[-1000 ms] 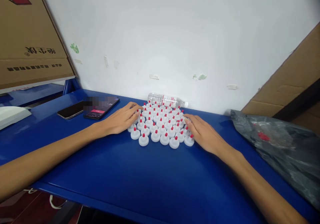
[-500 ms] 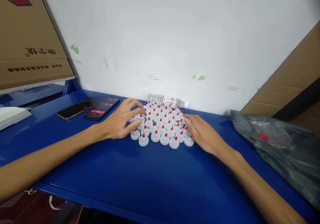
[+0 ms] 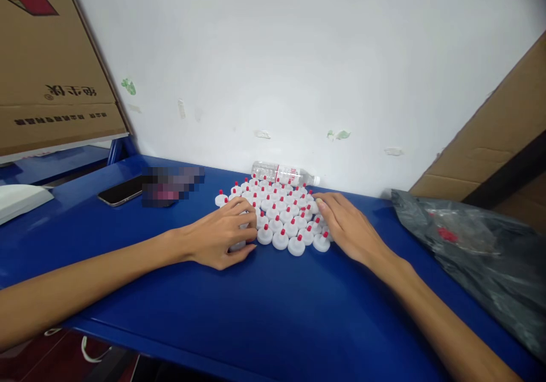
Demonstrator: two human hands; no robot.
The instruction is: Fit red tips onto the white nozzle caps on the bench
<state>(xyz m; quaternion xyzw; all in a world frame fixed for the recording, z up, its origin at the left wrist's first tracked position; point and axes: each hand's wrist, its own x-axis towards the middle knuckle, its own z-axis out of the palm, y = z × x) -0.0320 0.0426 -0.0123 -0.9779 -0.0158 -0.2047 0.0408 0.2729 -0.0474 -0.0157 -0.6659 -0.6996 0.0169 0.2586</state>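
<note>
Several white round caps with red nozzle tips (image 3: 280, 238) stand upright in a tight cluster on the blue table (image 3: 277, 314). My left hand (image 3: 226, 231) is cupped over the front left caps, fingers bent and the thumb apart from them near the table. It partly hides the caps beneath. Along the cluster's right side lies my right hand (image 3: 347, 225), with fingers stretched out and touching the outer caps. Nothing is gripped in it.
A clear plastic bottle (image 3: 284, 174) lies behind the caps by the wall. To the left are a black phone (image 3: 123, 191) and a blurred-out device (image 3: 173, 186). A grey plastic bag (image 3: 469, 257) lies at right. Cardboard (image 3: 55, 58) stands at left.
My left hand has moved toward me and slightly right, from the cluster's left side onto its front left caps. Caps at the back left are now uncovered. My right hand has barely moved.
</note>
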